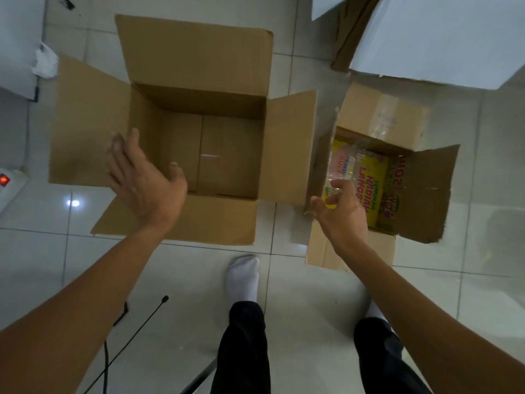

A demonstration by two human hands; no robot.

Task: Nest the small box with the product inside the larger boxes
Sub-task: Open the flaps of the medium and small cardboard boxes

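We see the large square brown cardboard box open on glossy white floor tiles, our left hand over it, fingers spread wide. Right of it, the smaller brown cardboard box holds the yellow printed product carton; our right hand curls loosely above it, holding nothing.

Lighting: dim, cool indoor cast, fairly even. Glare: one small bright reflection on the glossy floor tiles at left of frame; red indicator glow at far left edge. Shadows: soft, deepest inside the large open box. Blur: slight motion smear on left hand. Distortion: wide-angle bowing of tile lines toward frame edges; corners soft.
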